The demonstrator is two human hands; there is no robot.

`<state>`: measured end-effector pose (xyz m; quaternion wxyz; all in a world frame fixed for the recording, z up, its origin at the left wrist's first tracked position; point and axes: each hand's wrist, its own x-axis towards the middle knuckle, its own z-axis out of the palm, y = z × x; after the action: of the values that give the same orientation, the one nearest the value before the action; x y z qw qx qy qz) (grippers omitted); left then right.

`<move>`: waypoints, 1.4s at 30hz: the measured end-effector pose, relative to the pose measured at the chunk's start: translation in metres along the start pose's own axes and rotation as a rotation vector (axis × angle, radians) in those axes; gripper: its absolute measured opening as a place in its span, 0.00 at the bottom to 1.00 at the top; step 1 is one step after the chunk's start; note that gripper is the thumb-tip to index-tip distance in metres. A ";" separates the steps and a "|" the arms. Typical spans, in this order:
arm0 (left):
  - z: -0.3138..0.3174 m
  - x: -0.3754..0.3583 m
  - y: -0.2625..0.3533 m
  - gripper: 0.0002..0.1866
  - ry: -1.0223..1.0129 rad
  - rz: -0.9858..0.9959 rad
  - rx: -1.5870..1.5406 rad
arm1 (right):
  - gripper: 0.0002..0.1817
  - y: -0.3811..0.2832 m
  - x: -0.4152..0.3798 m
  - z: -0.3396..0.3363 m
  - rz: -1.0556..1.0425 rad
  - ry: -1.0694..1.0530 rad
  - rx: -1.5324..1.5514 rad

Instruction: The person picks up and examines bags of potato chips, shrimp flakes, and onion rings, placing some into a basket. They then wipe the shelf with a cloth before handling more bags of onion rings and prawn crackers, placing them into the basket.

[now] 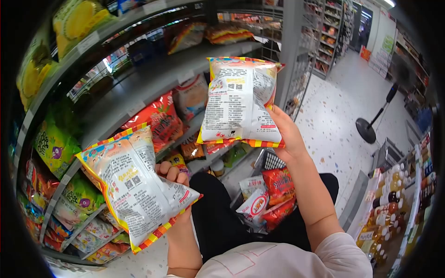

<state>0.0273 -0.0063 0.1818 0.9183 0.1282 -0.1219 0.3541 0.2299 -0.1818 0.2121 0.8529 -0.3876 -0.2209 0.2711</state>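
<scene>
Head view: two snack bags held up, backs to the camera, in front of the shop shelves.

Below the hands a basket (273, 161) with a dark mesh rim holds several packets, red ones (279, 182) and a white one with a red mark (256, 205); the shelves (153, 81) on the left carry green, yellow and red bags along their front edges. The left hand (174, 178) has its grip closed on the left bag (134, 185), fingers curling over its right edge. The right hand (287, 134) grasps the right bag (241, 102) at its lower right corner. Both bags are puffed white pouches with dense print, QR codes and striped orange-yellow seams, held well apart above the basket.
</scene>
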 end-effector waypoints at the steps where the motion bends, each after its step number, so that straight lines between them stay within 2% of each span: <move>1: 0.000 -0.002 -0.006 0.10 0.012 -0.021 0.010 | 0.14 0.003 -0.009 -0.008 0.031 0.012 0.066; 7: 0.008 -0.014 -0.040 0.11 0.146 -0.161 0.026 | 0.16 0.008 -0.037 -0.032 0.023 0.087 0.103; 10: 0.003 -0.015 -0.046 0.12 0.029 -0.241 -0.053 | 0.15 0.005 -0.041 -0.036 0.042 0.100 0.123; 13: 0.010 -0.016 -0.058 0.11 0.132 -0.212 -0.019 | 0.14 0.004 -0.044 -0.046 0.032 0.087 0.113; 16: 0.008 -0.013 -0.063 0.11 0.104 -0.246 -0.041 | 0.14 0.004 -0.046 -0.054 0.032 0.089 0.119; 19: 0.008 -0.006 -0.056 0.11 0.160 -0.262 -0.092 | 0.13 0.006 -0.049 -0.052 0.027 0.108 0.127; 20: 0.003 -0.002 -0.054 0.10 0.136 -0.276 -0.126 | 0.14 0.010 -0.052 -0.059 -0.027 0.111 0.145; 21: -0.011 0.006 -0.048 0.09 -0.084 -0.301 -0.004 | 0.15 0.013 -0.052 -0.064 -0.075 0.095 0.165; 22: -0.003 0.011 -0.040 0.09 -0.101 -0.241 0.015 | 0.17 0.014 -0.053 -0.069 -0.012 0.084 0.233; 25: 0.032 0.033 -0.027 0.07 0.131 0.180 1.016 | 0.24 0.025 -0.063 -0.090 0.145 -0.008 0.526; 26: 0.040 0.048 -0.012 0.08 0.070 0.229 1.205 | 0.25 0.036 -0.066 -0.103 0.131 -0.064 0.553; 27: 0.035 0.071 0.009 0.09 0.017 0.250 1.231 | 0.26 0.049 -0.070 -0.114 0.114 -0.112 0.583; 28: 0.050 0.087 0.027 0.11 0.025 0.317 1.397 | 0.27 0.056 -0.079 -0.119 0.154 -0.084 0.595; 29: 0.049 0.115 0.053 0.11 -0.096 0.458 1.547 | 0.27 0.063 -0.090 -0.125 0.190 -0.051 0.605; 30: 0.060 0.136 0.075 0.11 -0.105 0.511 1.643 | 0.29 0.075 -0.099 -0.134 0.196 -0.035 0.581; 32: 0.084 0.174 0.102 0.14 -0.014 0.642 1.799 | 0.32 0.104 -0.117 -0.156 0.231 -0.020 0.531; 34: 0.081 0.216 0.145 0.14 0.038 0.877 2.084 | 0.34 0.122 -0.134 -0.158 0.315 0.038 0.494; 35: 0.083 0.228 0.161 0.15 0.183 0.817 2.149 | 0.34 0.128 -0.141 -0.152 0.364 0.100 0.485; 37: 0.078 0.249 0.188 0.14 0.304 0.946 2.313 | 0.33 0.147 -0.153 -0.161 0.436 0.108 0.480; 38: 0.072 0.257 0.197 0.14 0.308 0.955 2.314 | 0.31 0.160 -0.157 -0.167 0.479 0.134 0.493; 40: 0.053 0.273 0.217 0.12 0.534 1.074 2.203 | 0.28 0.161 -0.157 -0.145 0.508 0.196 0.543; 42: 0.013 0.307 0.261 0.11 0.556 1.052 2.170 | 0.25 0.164 -0.156 -0.134 0.546 0.276 0.590</move>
<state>0.0684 0.3667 0.3301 0.0779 0.6786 0.3971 0.6129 0.1427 -0.2626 -0.0225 0.8457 -0.2037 0.0934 0.4843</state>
